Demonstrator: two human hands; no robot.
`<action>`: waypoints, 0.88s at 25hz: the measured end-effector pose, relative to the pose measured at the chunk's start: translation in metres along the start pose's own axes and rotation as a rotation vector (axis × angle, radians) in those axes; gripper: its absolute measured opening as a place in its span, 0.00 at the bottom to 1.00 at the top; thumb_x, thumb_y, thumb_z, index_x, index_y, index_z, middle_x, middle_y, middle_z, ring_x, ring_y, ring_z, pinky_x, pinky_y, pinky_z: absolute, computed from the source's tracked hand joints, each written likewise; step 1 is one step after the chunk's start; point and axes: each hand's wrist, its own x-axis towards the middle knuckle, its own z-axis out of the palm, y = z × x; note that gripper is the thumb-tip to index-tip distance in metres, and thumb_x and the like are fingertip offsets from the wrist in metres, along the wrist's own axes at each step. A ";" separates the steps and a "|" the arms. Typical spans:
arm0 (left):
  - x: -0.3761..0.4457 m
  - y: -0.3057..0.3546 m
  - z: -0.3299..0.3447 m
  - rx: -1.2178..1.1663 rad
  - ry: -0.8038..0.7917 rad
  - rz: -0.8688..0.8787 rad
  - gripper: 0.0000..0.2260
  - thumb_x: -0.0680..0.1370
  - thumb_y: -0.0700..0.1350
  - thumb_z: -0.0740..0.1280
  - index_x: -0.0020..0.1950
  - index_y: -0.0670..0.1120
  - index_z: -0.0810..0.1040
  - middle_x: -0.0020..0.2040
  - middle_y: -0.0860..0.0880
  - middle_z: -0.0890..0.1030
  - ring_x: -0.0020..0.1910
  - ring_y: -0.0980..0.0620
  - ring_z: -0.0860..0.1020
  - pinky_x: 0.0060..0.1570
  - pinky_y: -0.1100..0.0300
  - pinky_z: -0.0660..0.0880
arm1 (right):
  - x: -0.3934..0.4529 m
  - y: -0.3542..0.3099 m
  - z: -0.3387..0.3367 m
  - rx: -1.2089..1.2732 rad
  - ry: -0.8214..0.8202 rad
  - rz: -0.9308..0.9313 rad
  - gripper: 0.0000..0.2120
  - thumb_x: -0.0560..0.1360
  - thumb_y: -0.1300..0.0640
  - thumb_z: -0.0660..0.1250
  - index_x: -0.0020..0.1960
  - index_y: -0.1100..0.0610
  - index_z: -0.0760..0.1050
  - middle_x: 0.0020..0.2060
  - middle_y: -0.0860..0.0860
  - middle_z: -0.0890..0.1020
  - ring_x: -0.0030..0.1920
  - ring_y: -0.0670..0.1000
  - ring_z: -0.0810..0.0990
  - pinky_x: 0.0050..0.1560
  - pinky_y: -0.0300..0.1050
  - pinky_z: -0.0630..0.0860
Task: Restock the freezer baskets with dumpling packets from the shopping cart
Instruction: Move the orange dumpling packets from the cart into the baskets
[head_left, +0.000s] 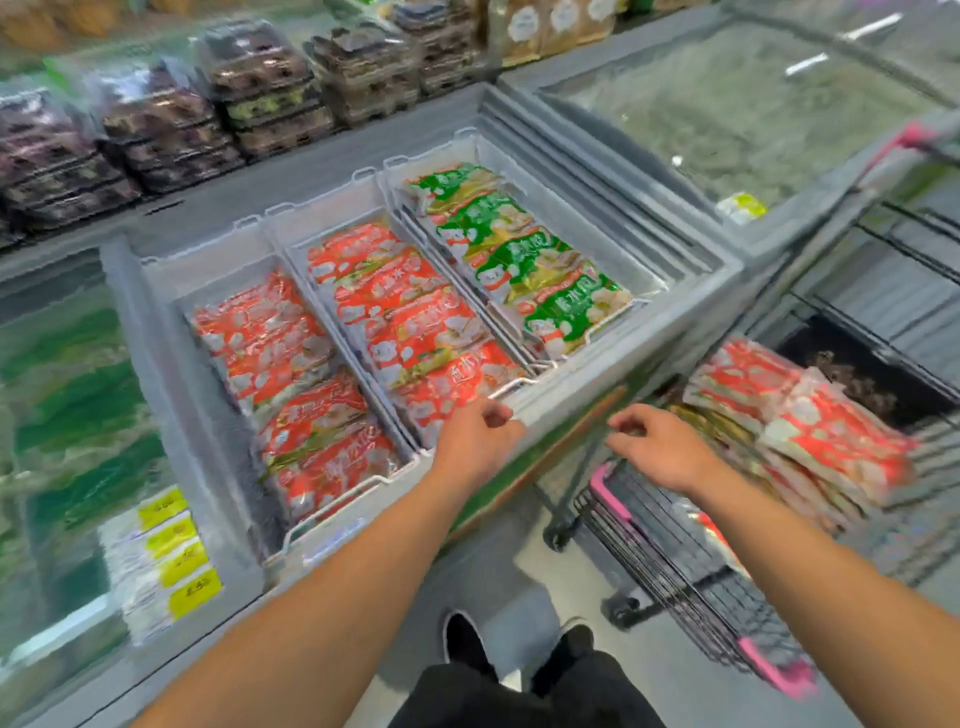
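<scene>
Red dumpling packets (810, 421) lie stacked in the shopping cart (691, 571), just right of the right hand (662, 449), while red and green packets fill three freezer baskets (332, 512). Both arms reach forward; the left hand (480, 436) hovers over the middle basket's near rim, fingers loosely curled, holding nothing, as are the right's. Motion blur smears the packet print and price labels (174, 561).

Both bare arms outstretched; left hand (480, 439) and right hand (657, 447) loosely curled (holding nothing), palms down
</scene>
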 end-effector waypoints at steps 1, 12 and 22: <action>0.000 0.002 0.016 0.013 -0.015 -0.006 0.03 0.73 0.44 0.71 0.44 0.50 0.78 0.40 0.50 0.81 0.43 0.50 0.79 0.51 0.58 0.75 | -0.007 0.015 -0.004 0.019 0.009 0.021 0.06 0.73 0.56 0.70 0.49 0.50 0.77 0.50 0.50 0.83 0.53 0.52 0.80 0.58 0.45 0.73; 0.000 0.074 0.219 0.357 -0.357 0.095 0.13 0.74 0.50 0.70 0.57 0.49 0.81 0.50 0.54 0.83 0.50 0.54 0.80 0.55 0.63 0.74 | -0.052 0.225 -0.075 0.269 0.114 0.392 0.07 0.77 0.51 0.67 0.52 0.53 0.76 0.51 0.51 0.80 0.51 0.53 0.78 0.47 0.46 0.71; 0.048 0.085 0.332 0.499 -0.549 0.019 0.07 0.74 0.50 0.71 0.50 0.51 0.79 0.45 0.47 0.83 0.52 0.41 0.81 0.54 0.50 0.77 | -0.030 0.304 -0.069 0.478 0.253 0.593 0.16 0.76 0.54 0.67 0.63 0.55 0.76 0.56 0.50 0.78 0.59 0.53 0.77 0.55 0.43 0.70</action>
